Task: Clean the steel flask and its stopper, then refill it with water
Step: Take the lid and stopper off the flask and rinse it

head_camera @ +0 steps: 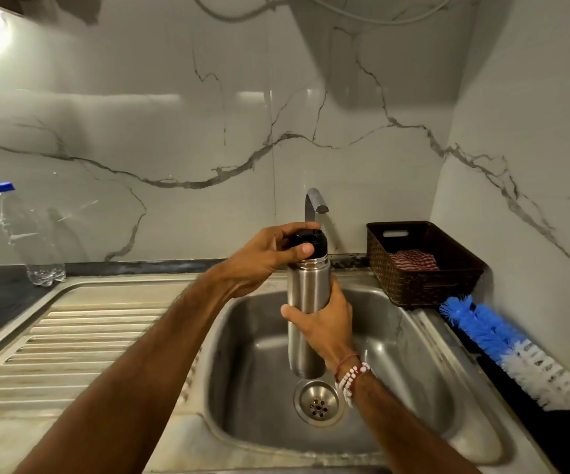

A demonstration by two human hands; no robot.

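A tall steel flask [305, 295] stands upright in the air over the sink basin [413, 364], right under the tap [315, 201]. My right hand [328, 323] wraps around the flask's middle from the right side. A black stopper [310, 242] sits on the flask's mouth, and my left hand [263, 260] grips it from the left, thumb across its front. No water runs from the tap.
A blue and white bottle brush [505, 347] lies on the counter at the right. A brown basket [423, 265] holding a striped cloth stands behind it. A clear plastic bottle with a blue cap [27, 234] stands at the far left beside the ribbed drainboard [71, 340].
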